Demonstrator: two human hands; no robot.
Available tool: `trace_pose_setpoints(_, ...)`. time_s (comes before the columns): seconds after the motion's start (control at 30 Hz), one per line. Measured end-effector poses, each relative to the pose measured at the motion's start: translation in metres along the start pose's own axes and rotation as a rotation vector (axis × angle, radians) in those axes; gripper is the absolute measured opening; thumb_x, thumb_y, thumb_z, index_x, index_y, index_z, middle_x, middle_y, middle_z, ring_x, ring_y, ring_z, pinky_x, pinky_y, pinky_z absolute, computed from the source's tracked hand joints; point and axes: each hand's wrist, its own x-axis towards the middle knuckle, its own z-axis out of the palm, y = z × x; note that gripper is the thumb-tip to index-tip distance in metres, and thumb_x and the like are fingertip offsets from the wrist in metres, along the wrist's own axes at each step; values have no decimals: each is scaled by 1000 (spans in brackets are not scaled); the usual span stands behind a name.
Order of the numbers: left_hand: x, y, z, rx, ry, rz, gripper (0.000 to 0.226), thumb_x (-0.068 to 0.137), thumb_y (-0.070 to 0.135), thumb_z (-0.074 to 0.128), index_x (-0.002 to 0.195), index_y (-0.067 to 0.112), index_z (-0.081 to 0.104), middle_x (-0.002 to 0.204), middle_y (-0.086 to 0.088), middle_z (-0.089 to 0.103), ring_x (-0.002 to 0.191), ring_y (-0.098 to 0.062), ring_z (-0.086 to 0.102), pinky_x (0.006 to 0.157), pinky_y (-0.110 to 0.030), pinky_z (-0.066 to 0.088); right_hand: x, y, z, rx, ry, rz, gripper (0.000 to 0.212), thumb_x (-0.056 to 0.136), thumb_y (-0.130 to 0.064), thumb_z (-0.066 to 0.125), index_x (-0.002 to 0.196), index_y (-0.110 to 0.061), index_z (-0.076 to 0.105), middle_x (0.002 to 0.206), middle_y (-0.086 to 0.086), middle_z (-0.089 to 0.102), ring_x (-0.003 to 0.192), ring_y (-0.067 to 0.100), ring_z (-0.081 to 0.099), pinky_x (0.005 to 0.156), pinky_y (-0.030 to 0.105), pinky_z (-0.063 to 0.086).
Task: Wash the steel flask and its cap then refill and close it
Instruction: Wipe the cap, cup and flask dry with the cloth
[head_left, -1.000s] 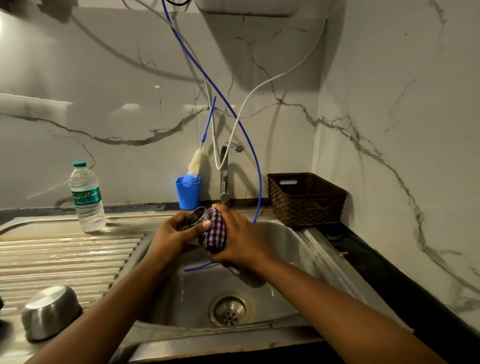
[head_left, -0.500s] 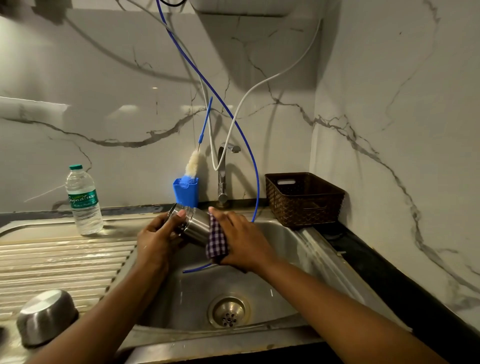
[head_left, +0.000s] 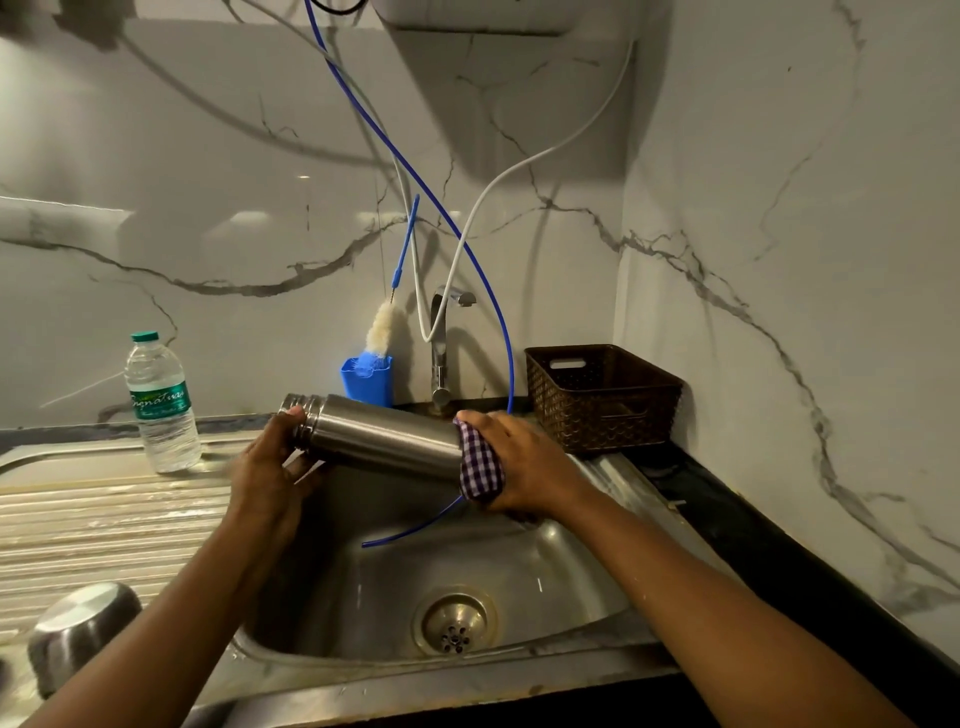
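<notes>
The steel flask (head_left: 379, 435) lies nearly level above the sink (head_left: 613, 587), its open threaded mouth pointing left. My left hand (head_left: 270, 467) grips it at the neck. My right hand (head_left: 524, 467) grips a purple-and-white checked cloth (head_left: 480, 462) wrapped round the flask's bottom end. No cap sits on the flask. A steel cap-like piece (head_left: 78, 634) lies on the draining board at the lower left.
A tap (head_left: 441, 343) stands behind the sink, with a blue tube (head_left: 415, 176) and a white tube hanging over the basin. A blue holder with a bottle brush (head_left: 370, 376), a plastic water bottle (head_left: 162, 402) and a brown basket (head_left: 602, 397) stand along the back.
The cloth in my right hand has slid along the flask from near the mouth to its bottom end, baring most of the steel body. The flask now lies flatter.
</notes>
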Motion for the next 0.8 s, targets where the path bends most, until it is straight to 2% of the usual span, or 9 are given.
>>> trace_pose_setpoints(0.1, 3, -2, 0, 143, -28, -145, 35, 87, 42, 60, 110, 17, 51, 100, -8, 55, 91, -25, 57, 77, -42, 51, 0, 7, -3, -239, 204, -113, 99, 60, -38, 81, 140, -25, 24, 129, 13, 47, 111, 30, 51, 72, 41, 57)
trace_pose_setpoints(0.13, 4, -1, -1, 199, -29, -197, 41, 84, 46, 62, 110, 16, 50, 100, -9, 55, 92, -26, 57, 77, -43, 53, 1, 9, -3, -290, 234, -150, 96, 61, -36, 80, 140, -24, 25, 128, 15, 48, 109, 31, 52, 69, 40, 58)
trace_pose_setpoints(0.27, 6, 2, -5, 236, -50, -229, 31, 80, 39, 66, 96, 14, 57, 99, -11, 58, 88, -24, 60, 58, -34, 60, 0, 11, -7, -380, 300, -241, 90, 66, -27, 77, 140, -21, 27, 126, 15, 41, 109, 32, 51, 78, 37, 55)
trace_pose_setpoints(0.33, 4, -1, -3, 211, -60, -152, 29, 80, 32, 67, 100, 12, 58, 104, -13, 58, 90, -24, 59, 62, -36, 57, 2, 9, -8, -344, 281, -194, 94, 61, -30, 79, 140, -22, 27, 127, 14, 42, 110, 31, 51, 80, 39, 55)
trace_pose_setpoints(0.4, -1, -8, 1, 214, -87, -62, 43, 73, 26, 71, 112, 11, 58, 111, -15, 58, 94, -25, 60, 69, -36, 52, 3, 4, -6, -277, 231, -141, 100, 59, -34, 81, 140, -24, 24, 126, 14, 47, 110, 31, 52, 81, 45, 54)
trace_pose_setpoints(0.47, -8, -18, 7, 262, -160, 16, 55, 63, 26, 75, 114, 15, 59, 113, -14, 60, 96, -26, 61, 71, -35, 52, 4, -6, 0, -230, 183, -146, 102, 60, -36, 81, 141, -25, 20, 127, 14, 49, 111, 31, 52, 90, 48, 49)
trace_pose_setpoints(0.6, -16, -25, 11, 336, -267, 84, 91, 25, 55, 91, 105, 22, 63, 104, -10, 66, 91, -24, 67, 69, -32, 55, 10, -32, 10, -155, 139, -212, 103, 62, -42, 80, 142, -25, 17, 129, 12, 48, 112, 28, 52, 93, 43, 44)
trace_pose_setpoints(0.7, -10, -16, 6, 282, -253, 166, 87, 17, 57, 90, 95, 27, 67, 103, -8, 65, 90, -20, 66, 61, -23, 55, 11, -17, -2, -111, 97, -144, 105, 64, -42, 79, 144, -31, 13, 133, 7, 46, 116, 24, 48, 96, 41, 42)
trace_pose_setpoints(0.8, -9, -8, 2, 299, -270, 228, 80, 20, 60, 88, 92, 31, 67, 107, -5, 63, 96, -21, 61, 66, -27, 54, 2, 14, -12, -26, -65, 43, 109, 63, -50, 78, 146, -35, 10, 141, 1, 36, 126, 20, 38, 104, 43, 38)
